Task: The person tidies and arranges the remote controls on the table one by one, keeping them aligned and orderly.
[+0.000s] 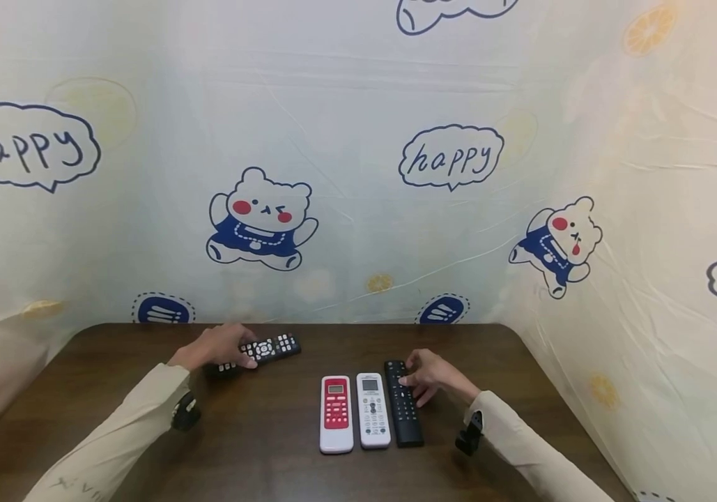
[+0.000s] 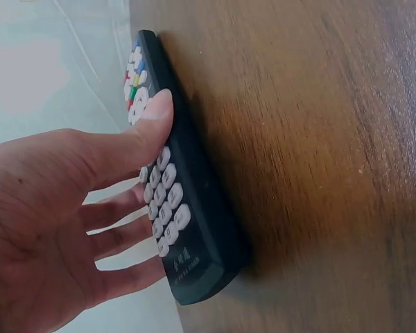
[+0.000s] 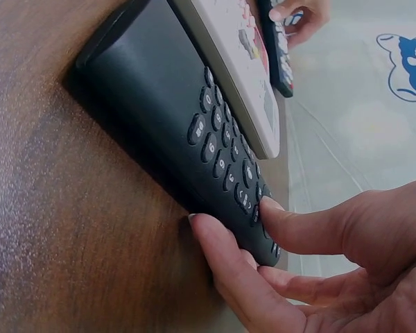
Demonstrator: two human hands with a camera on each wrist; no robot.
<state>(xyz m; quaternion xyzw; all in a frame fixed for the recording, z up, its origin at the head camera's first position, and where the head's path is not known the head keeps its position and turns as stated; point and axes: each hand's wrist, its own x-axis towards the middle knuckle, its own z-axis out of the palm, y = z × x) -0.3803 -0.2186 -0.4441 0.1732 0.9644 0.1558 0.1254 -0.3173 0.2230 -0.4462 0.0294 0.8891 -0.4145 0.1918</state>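
Note:
Toward the far left of the table, my left hand grips a black remote control with white buttons. In the left wrist view the thumb presses across this remote's near edge, and the other fingers pass behind its far edge. My right hand pinches the upper part of an all-black remote control. Seen from the right wrist, the thumb lies on the button face of that black remote, with the fingers at its side edge. Beside it to the left lies a white remote control with a grey screen.
A red and white remote control lies left of the white one, roughly parallel to it. All rest on a brown wooden table. A pale printed curtain hangs along the table's back and sides.

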